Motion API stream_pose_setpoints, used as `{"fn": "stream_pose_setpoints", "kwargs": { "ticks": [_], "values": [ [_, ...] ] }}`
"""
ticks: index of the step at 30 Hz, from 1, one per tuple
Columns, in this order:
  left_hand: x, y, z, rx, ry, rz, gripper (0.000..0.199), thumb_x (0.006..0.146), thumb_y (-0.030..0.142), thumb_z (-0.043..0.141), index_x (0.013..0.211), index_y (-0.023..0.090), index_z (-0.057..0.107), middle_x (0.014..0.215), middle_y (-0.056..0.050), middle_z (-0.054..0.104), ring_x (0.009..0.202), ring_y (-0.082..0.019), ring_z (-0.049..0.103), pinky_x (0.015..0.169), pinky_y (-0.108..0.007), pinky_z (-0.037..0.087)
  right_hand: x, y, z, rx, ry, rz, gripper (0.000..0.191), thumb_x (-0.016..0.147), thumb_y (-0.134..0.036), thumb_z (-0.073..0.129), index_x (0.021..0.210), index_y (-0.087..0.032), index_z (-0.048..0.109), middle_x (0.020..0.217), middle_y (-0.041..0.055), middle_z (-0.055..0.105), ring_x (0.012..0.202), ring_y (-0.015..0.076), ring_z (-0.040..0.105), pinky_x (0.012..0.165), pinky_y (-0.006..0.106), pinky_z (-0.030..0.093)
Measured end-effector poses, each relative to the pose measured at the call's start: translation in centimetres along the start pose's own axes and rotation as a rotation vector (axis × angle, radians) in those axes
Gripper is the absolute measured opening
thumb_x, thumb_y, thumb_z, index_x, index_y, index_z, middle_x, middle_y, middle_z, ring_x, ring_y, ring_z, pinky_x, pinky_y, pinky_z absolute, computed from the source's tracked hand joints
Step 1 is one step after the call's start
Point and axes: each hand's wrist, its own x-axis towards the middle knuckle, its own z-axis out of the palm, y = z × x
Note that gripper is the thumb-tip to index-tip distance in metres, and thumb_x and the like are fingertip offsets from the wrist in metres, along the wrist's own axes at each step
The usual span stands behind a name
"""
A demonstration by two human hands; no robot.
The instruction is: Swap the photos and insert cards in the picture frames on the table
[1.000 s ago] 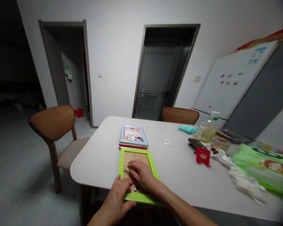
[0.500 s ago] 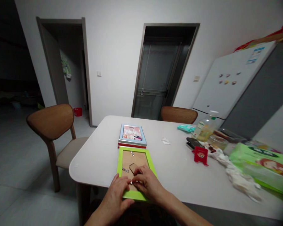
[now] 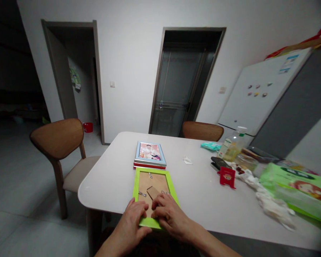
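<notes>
A lime-green picture frame [image 3: 136, 185] lies face down at the table's near edge, its brown backing board [image 3: 152, 181] upward. Metal clips show at the top and both sides of the board, and a brown stand leg [image 3: 152, 192] sits in its middle. My left hand [image 3: 135, 218] grips the lower left corner, fingers on top and thumb at the near edge. Curled over the lower right part of the board is my right hand [image 3: 169, 214]; its fingertips hide what they press or pinch. Just beyond lies a stack of frames, topped by a light-blue photo frame [image 3: 162, 154].
On the white table [image 3: 109, 171] are a scrap of white paper [image 3: 187, 160], a black object [image 3: 218, 163], a red stand-like item [image 3: 227, 177], a bottle [image 3: 232, 144] and a green tissue pack [image 3: 296, 189]. Wooden chairs [image 3: 60, 137] stand at the left and far side.
My right hand has shifted slightly right from the lower middle of the board, uncovering the right-side clip and more of the stand leg. My left hand stays at the corner.
</notes>
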Motion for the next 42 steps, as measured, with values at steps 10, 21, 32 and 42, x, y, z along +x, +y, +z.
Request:
{"fn": "stream_pose_setpoints", "kwargs": {
  "ticks": [10,21,32,42],
  "values": [
    [0.4,0.4,-0.3,-0.006,-0.020,-0.046,0.033,0.054,0.011,0.060,0.085,0.018,0.052,0.101,-0.007,0.059,0.102,-0.020,0.050,0.102,-0.046,0.016,-1.3,1.8,-0.1,-0.047,0.154,0.440,0.041,0.068,-0.029,0.052,0.107,-0.019,0.053,0.101,0.0093,0.054,0.093,0.0216,0.045,0.081,0.033,0.034],
    [0.5,0.6,0.7,0.199,-0.163,-0.046,0.042,0.048,0.007,0.050,0.089,0.016,0.053,0.126,-0.012,0.043,0.121,-0.027,0.029,0.100,-0.052,0.014,-1.2,1.5,0.2,-0.027,0.186,0.535,0.036,0.060,-0.023,0.053,0.096,-0.022,0.058,0.089,0.0054,0.055,0.087,0.0202,0.049,0.074,0.028,0.034],
    [-0.1,0.0,-0.8,0.250,-0.089,0.100,0.048,0.049,0.003,0.041,0.094,0.019,0.052,0.122,-0.007,0.049,0.118,-0.021,0.035,0.100,-0.044,0.023,-0.9,1.1,0.3,0.030,0.212,0.530,0.037,0.061,-0.022,0.050,0.097,-0.020,0.057,0.087,0.0056,0.054,0.086,0.0190,0.049,0.076,0.027,0.036],
    [-0.1,0.5,-1.8,0.169,0.118,0.184,0.046,0.047,-0.001,0.039,0.086,0.020,0.049,0.129,-0.006,0.040,0.122,-0.022,0.027,0.101,-0.044,0.023,-0.6,0.2,-0.3,0.161,0.259,0.513,0.038,0.066,-0.024,0.048,0.103,-0.017,0.056,0.091,0.0069,0.054,0.088,0.0183,0.050,0.082,0.028,0.037]
  ]
}}
